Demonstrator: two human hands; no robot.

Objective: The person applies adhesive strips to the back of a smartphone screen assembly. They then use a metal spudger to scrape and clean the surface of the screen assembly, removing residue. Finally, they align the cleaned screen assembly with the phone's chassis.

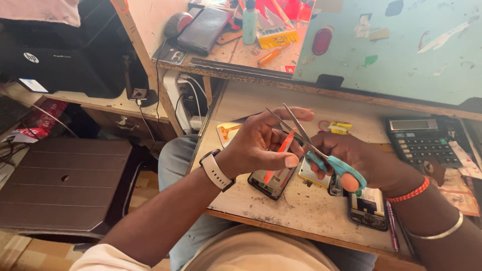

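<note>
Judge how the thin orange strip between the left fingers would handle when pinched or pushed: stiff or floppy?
Probably floppy and very light: the orange strip looks narrow and thin, pinched by the left hand. It seems easy to cut or crease, with the open scissors in the right hand beside it.

This is a small phone-repair workshop: a scarred wooden desk (301, 211) carries opened phones (273, 179), a loose battery (369, 200) and a calculator (427, 143), with tools and another phone (205, 29) on the shelf (236, 62) along its far edge.
</note>
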